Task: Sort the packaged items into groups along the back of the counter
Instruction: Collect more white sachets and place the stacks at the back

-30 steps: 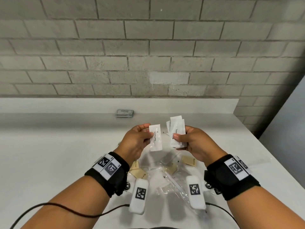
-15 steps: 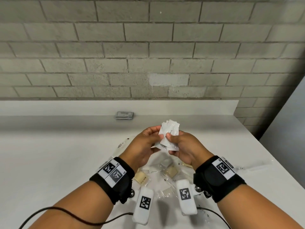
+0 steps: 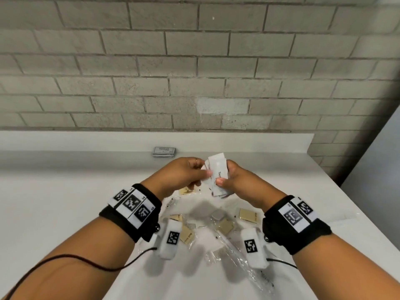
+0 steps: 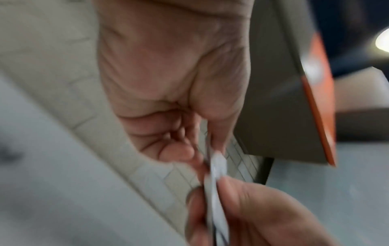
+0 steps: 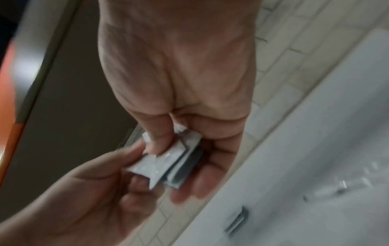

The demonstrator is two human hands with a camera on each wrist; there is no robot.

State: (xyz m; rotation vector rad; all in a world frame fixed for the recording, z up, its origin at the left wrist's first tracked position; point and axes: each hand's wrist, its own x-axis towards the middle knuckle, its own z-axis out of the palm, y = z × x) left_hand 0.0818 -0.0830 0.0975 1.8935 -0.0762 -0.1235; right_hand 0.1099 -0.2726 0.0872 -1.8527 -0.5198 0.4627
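A stack of small white packets [image 3: 217, 173] is held upright above the counter between both hands. My right hand [image 3: 225, 175] grips the stack, thumb on its front face and fingers behind. My left hand [image 3: 204, 168] pinches the stack's left edge. In the right wrist view the white packets [image 5: 174, 159] sit fanned under my right thumb, with the left hand [image 5: 134, 166] touching them from below. The left wrist view is blurred and shows the white packets [image 4: 216, 168] edge-on between fingers. A grey stack of packets [image 3: 164, 151] lies at the back of the counter [image 3: 65, 191].
Loose items lie on the counter under my wrists: tan packets [image 3: 247, 215] [image 3: 225, 226] [image 3: 187, 233], a silver packet [image 3: 218, 215] and combs in clear wrappers [image 3: 220, 254]. A brick wall [image 3: 194, 72] backs the counter. The counter's right edge [image 3: 355, 224] runs diagonally.
My left hand brought its single white packet over to the stack in my right hand. Both hands now hold the packets together, slightly farther back over the counter.
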